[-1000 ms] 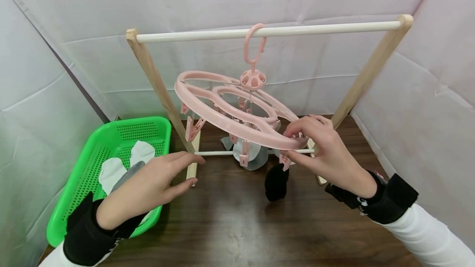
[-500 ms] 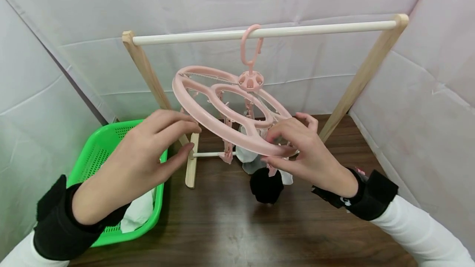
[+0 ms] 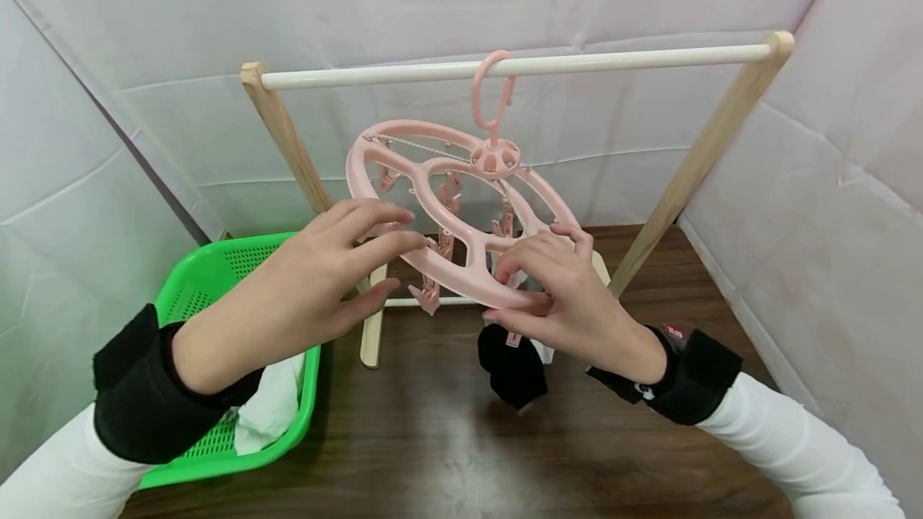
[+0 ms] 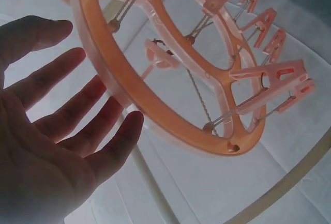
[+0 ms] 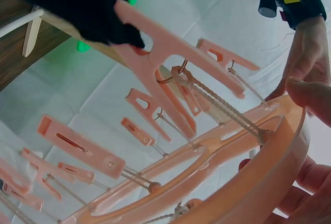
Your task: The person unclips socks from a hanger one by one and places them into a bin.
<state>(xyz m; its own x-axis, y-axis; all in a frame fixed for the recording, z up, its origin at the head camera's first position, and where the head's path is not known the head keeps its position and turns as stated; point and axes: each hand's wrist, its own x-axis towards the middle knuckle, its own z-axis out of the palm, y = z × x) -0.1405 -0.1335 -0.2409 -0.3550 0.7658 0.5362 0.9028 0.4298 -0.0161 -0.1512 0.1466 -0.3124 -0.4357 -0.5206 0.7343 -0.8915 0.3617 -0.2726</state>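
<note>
At near left we see a green basket [image 3: 312, 391] with a white cloth [image 3: 270, 407] in it. Next, we find the left hand [image 3: 306, 283] spread wide at the near left rim of the pink hanger [image 3: 476, 255]; we cannot tell whether it touches. The hanger hangs tilted from a white bar [image 3: 613, 62], right side lower, a black cloth [image 3: 515, 371] clipped beneath. We see the right hand [image 3: 566, 291] pinching its near right rim.

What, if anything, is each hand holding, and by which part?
The right hand grips the hanger by its outer rim; the left hand holds nothing.
</note>
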